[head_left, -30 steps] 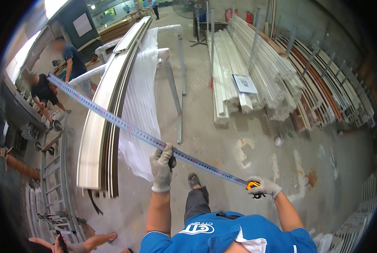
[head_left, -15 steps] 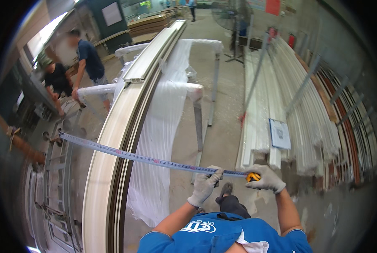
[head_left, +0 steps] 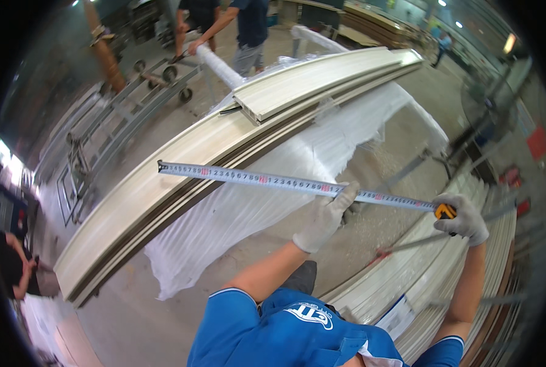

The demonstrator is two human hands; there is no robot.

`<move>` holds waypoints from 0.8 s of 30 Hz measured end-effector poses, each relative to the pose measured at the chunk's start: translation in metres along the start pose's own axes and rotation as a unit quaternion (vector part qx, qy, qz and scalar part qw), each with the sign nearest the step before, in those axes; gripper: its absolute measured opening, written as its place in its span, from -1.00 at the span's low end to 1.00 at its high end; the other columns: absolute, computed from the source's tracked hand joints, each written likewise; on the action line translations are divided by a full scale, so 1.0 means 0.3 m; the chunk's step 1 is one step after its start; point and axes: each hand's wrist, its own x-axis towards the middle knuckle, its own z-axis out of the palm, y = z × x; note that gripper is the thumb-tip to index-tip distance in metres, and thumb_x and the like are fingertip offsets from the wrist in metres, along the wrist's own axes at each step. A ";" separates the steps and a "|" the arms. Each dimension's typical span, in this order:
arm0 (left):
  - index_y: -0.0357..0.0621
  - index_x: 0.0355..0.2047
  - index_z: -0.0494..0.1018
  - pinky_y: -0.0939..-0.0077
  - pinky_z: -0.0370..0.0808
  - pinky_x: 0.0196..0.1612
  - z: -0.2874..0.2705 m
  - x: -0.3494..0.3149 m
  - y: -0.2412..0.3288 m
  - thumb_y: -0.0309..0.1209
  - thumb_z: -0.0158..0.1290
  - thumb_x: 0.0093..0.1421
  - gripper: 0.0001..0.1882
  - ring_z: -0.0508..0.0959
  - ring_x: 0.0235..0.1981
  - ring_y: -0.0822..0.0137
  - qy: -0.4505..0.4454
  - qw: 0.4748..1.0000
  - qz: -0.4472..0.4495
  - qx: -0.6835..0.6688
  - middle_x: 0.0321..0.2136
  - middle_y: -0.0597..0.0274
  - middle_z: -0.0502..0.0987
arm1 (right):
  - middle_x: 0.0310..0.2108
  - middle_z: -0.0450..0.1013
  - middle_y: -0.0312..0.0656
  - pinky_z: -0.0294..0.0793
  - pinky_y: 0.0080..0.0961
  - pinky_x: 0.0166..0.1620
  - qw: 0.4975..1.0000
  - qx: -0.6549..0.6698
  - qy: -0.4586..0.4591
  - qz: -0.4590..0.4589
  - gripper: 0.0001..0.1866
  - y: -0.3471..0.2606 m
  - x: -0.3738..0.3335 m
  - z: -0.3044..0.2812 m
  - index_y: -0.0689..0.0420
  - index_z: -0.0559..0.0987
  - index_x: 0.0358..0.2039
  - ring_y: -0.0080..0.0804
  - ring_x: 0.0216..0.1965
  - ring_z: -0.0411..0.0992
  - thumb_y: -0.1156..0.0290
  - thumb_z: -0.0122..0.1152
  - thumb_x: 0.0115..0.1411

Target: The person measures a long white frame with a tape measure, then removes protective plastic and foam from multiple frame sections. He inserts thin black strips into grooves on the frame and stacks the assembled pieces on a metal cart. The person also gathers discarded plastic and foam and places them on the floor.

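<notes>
My right hand (head_left: pixel 467 221), in a pale grey glove, grips the yellow and black case of a tape measure (head_left: pixel 445 211). From it the white blade (head_left: pixel 242 175) runs out to the left, its hooked end appearing over the top face of a long cream panel (head_left: pixel 157 168). Whether the hook touches the panel I cannot tell. My left hand (head_left: pixel 328 217), gloved too, pinches the blade partway along. A shorter cream panel (head_left: pixel 309 85) lies on top of the stack's far part.
Wrapped trestles (head_left: pixel 221 67) bear the stack, with plastic film (head_left: pixel 242 214) hanging beside it. At far left stands a metal cart (head_left: pixel 108 131). Co-workers (head_left: pixel 248 27) are beyond the stack; another person (head_left: pixel 22 263) is at lower left. Long pale profiles (head_left: pixel 371 281) lie at right.
My view has turned, and the stack now slants across it. The tape's hooked end, earlier out past the panel's left side, now appears over the panel. Both hands keep their hold.
</notes>
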 end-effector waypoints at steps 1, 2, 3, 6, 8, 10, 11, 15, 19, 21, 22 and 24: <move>-0.23 -0.35 0.55 0.63 0.36 -0.57 0.025 0.080 0.008 -0.02 0.05 0.42 -0.53 0.47 -0.62 0.54 0.013 1.000 -0.013 -0.011 -0.58 0.26 0.54 | -0.29 0.57 -0.10 0.52 -0.37 -0.08 1.000 -0.019 -0.008 -0.019 -0.40 0.034 0.100 -0.072 0.25 0.65 -0.18 -0.23 -0.26 0.55 0.25 0.53 -0.29; -0.24 -0.36 0.55 0.61 0.36 -0.59 0.049 0.155 0.017 -0.01 0.05 0.42 -0.51 0.47 -0.63 0.53 0.017 0.999 -0.017 -0.032 -0.59 0.25 0.54 | -0.30 0.56 -0.10 0.52 -0.38 -0.09 0.998 -0.045 -0.013 -0.040 -0.40 0.061 0.193 -0.139 0.26 0.65 -0.18 -0.24 -0.27 0.54 0.26 0.53 -0.30; -0.24 -0.37 0.56 0.59 0.35 -0.64 0.073 0.235 0.023 0.02 0.04 0.41 -0.49 0.46 -0.67 0.50 0.037 0.999 0.010 -0.017 -0.58 0.21 0.56 | -0.30 0.56 -0.10 0.51 -0.39 -0.09 0.995 -0.089 -0.017 -0.044 -0.39 0.087 0.282 -0.195 0.28 0.64 -0.18 -0.26 -0.27 0.53 0.27 0.53 -0.31; -0.24 -0.38 0.57 0.59 0.34 -0.67 0.131 0.469 0.050 0.04 0.01 0.42 -0.46 0.46 -0.70 0.47 0.054 0.998 0.036 -0.020 -0.60 0.20 0.56 | -0.35 0.51 -0.15 0.48 -0.48 -0.12 0.996 -0.049 -0.047 -0.061 -0.40 0.142 0.506 -0.384 0.33 0.62 -0.18 -0.41 -0.30 0.47 0.33 0.47 -0.32; -0.25 -0.38 0.57 0.60 0.33 -0.68 0.166 0.593 0.045 0.09 -0.04 0.43 -0.41 0.46 -0.72 0.47 0.051 0.996 0.033 -0.063 -0.63 0.20 0.55 | -0.37 0.51 -0.17 0.48 -0.49 -0.15 0.995 -0.070 -0.019 -0.069 -0.42 0.186 0.640 -0.481 0.33 0.61 -0.20 -0.41 -0.33 0.46 0.34 0.45 -0.33; -0.25 -0.38 0.56 0.58 0.31 -0.70 0.190 0.716 0.064 0.10 -0.06 0.44 -0.40 0.44 -0.73 0.47 0.064 0.995 0.017 -0.069 -0.63 0.20 0.55 | -0.38 0.50 -0.19 0.48 -0.49 -0.17 0.994 -0.080 -0.034 -0.067 -0.44 0.228 0.783 -0.545 0.32 0.61 -0.23 -0.41 -0.35 0.45 0.34 0.44 -0.33; -0.25 -0.39 0.55 0.57 0.30 -0.71 0.197 0.767 0.074 0.09 -0.07 0.44 -0.40 0.43 -0.75 0.47 0.073 0.994 0.013 -0.084 -0.63 0.20 0.54 | -0.39 0.49 -0.19 0.48 -0.49 -0.19 0.992 -0.089 -0.062 -0.063 -0.45 0.241 0.865 -0.586 0.31 0.61 -0.24 -0.40 -0.36 0.45 0.33 0.44 -0.33; -0.26 -0.41 0.51 0.54 0.25 -0.74 0.197 0.976 0.114 0.07 -0.09 0.46 -0.40 0.39 -0.79 0.43 0.106 0.977 -0.024 -0.185 -0.65 0.21 0.50 | -0.40 0.50 -0.20 0.49 -0.49 -0.21 0.984 -0.126 -0.087 -0.094 -0.48 0.288 1.197 -0.674 0.29 0.62 -0.30 -0.39 -0.37 0.47 0.34 0.46 -0.36; -0.28 -0.37 0.48 0.50 0.29 -0.71 0.156 1.142 0.106 0.05 -0.12 0.47 -0.42 0.41 -0.75 0.37 0.124 0.957 -0.018 -0.263 -0.64 0.21 0.46 | -0.37 0.53 -0.20 0.52 -0.49 -0.18 0.968 -0.157 -0.154 -0.120 -0.44 0.299 1.526 -0.735 0.29 0.65 -0.27 -0.39 -0.34 0.49 0.34 0.48 -0.41; -0.26 -0.34 0.47 0.44 0.37 -0.67 0.138 1.228 0.105 0.06 -0.16 0.48 -0.42 0.44 -0.71 0.34 0.136 0.952 0.005 -0.274 -0.61 0.20 0.46 | -0.38 0.54 -0.21 0.53 -0.47 -0.18 0.963 -0.155 -0.158 -0.153 -0.43 0.321 1.679 -0.751 0.29 0.66 -0.27 -0.39 -0.33 0.50 0.33 0.52 -0.41; -0.26 -0.34 0.47 0.43 0.38 -0.66 0.133 1.267 0.106 0.07 -0.16 0.48 -0.42 0.45 -0.71 0.33 0.154 0.949 0.003 -0.276 -0.61 0.20 0.47 | -0.38 0.54 -0.21 0.53 -0.47 -0.18 0.959 -0.163 -0.154 -0.174 -0.42 0.332 1.756 -0.752 0.27 0.66 -0.26 -0.39 -0.32 0.51 0.33 0.53 -0.41; -0.25 -0.34 0.47 0.42 0.41 -0.64 0.137 1.342 0.115 0.08 -0.16 0.47 -0.42 0.47 -0.70 0.32 0.193 0.937 -0.001 -0.290 -0.61 0.19 0.47 | -0.38 0.55 -0.21 0.53 -0.47 -0.17 0.941 -0.214 -0.143 -0.220 -0.42 0.338 1.899 -0.752 0.24 0.67 -0.25 -0.38 -0.31 0.51 0.31 0.55 -0.41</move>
